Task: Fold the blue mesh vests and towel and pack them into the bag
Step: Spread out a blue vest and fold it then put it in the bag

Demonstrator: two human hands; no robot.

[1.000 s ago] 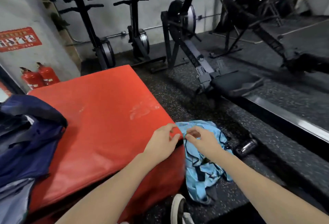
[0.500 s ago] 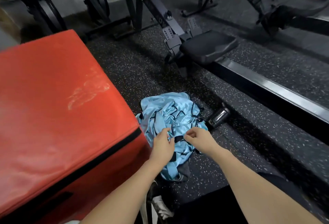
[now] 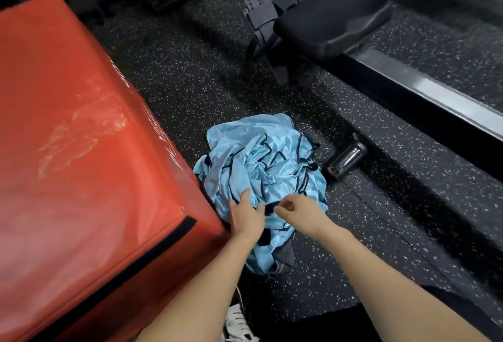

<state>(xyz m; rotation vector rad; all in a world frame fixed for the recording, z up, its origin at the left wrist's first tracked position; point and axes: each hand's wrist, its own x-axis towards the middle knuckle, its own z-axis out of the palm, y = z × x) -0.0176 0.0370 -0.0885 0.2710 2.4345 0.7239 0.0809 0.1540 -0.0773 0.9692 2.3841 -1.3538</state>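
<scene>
Several blue mesh vests (image 3: 261,175) are heaped in one crumpled pile on the speckled floor (image 3: 177,69), touching the near corner of the red padded box (image 3: 81,151). The left hand (image 3: 246,218) is laid on the fabric with fingers spread; the right hand (image 3: 298,209) is curled, apparently pinching a dark trim edge. Light, limp, slippery cloth is expected; a bound edge or shoulder strap is best taken. No bag is seen.

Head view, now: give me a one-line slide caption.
Both hands, left hand and right hand, reach into the crumpled blue mesh vests on the speckled floor beside the red box.
</scene>
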